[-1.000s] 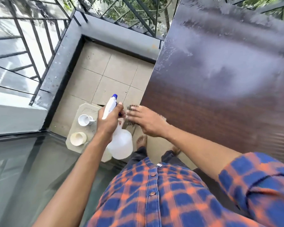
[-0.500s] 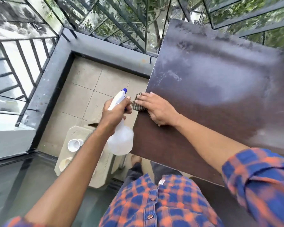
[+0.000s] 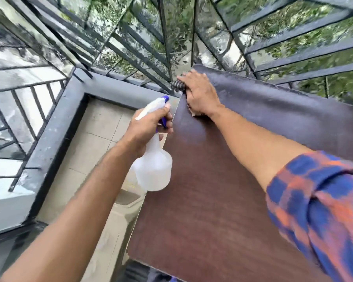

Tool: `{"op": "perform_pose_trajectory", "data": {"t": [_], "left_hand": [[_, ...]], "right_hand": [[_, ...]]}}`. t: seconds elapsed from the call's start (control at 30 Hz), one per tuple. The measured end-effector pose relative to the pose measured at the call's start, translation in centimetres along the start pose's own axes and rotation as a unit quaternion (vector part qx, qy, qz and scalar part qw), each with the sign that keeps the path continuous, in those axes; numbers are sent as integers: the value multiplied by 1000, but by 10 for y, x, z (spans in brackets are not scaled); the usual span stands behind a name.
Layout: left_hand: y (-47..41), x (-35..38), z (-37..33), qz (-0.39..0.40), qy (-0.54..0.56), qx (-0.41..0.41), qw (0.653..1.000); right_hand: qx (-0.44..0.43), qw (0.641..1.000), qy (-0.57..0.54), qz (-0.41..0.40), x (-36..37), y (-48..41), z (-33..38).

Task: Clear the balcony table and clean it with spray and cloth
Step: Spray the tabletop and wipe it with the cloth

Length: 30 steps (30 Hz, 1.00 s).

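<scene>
Worktop (image 3: 222,200): dark brown wood-grain, hazy film on far part. Cloth (image 3: 176,86), striped, bunched, pressed flat under right hand (image 3: 199,94) at far left corner. Spray bottle (image 3: 153,167), translucent white, blue nozzle, gripped at neck by left hand (image 3: 146,127), held beside worktop's left edge.

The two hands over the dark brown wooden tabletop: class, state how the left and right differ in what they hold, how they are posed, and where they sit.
1. The left hand grips a translucent white spray bottle with a blue nozzle; the right hand presses a dark checked cloth.
2. The left hand is curled, off the dark brown wooden tabletop; the right lies flat on it.
3. The left is beside the table's left edge; the right is at the far left corner.
Both forearms are bare.
</scene>
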<state>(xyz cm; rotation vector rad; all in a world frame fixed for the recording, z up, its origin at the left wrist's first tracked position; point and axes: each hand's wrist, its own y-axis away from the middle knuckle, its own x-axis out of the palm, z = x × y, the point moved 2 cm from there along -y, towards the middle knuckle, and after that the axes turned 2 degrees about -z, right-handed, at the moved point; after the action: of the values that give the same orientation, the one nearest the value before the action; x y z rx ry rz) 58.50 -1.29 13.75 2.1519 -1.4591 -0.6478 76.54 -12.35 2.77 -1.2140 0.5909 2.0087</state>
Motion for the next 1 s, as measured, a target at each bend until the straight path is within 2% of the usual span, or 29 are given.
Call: {"op": "perform_pose_trajectory", "data": {"t": [0.13,0.3,0.4,0.57,0.7,0.77,0.83,0.93,1.0], "left_hand": [[-14,18,-13,-20,11,10,1000],[-17,37,-8,-7,47,44,998],[-10,47,-2,9,31,46,998],[5,63,7,46,11,39,998],[18,65,13,56,0,43,998],[27,61,16,49,-5,38,998],[36,57,21,45,-9,33,998],[48,50,27,41,-6,36,999],[53,46,31,38,-13,42,998]], "right_hand": [[42,999,18,-14,-13,-8,-22],[212,969,-4,-128,-42,31,-96],[307,933,20,-189,-65,87,-159],[478,836,31,-266,-86,195,-227],[525,809,34,-261,-91,205,-229],[523,815,24,-249,-86,190,-205],[478,851,23,-217,-72,170,-162],[328,933,31,-146,-33,146,-71],[189,978,43,-78,2,148,-7]]}}
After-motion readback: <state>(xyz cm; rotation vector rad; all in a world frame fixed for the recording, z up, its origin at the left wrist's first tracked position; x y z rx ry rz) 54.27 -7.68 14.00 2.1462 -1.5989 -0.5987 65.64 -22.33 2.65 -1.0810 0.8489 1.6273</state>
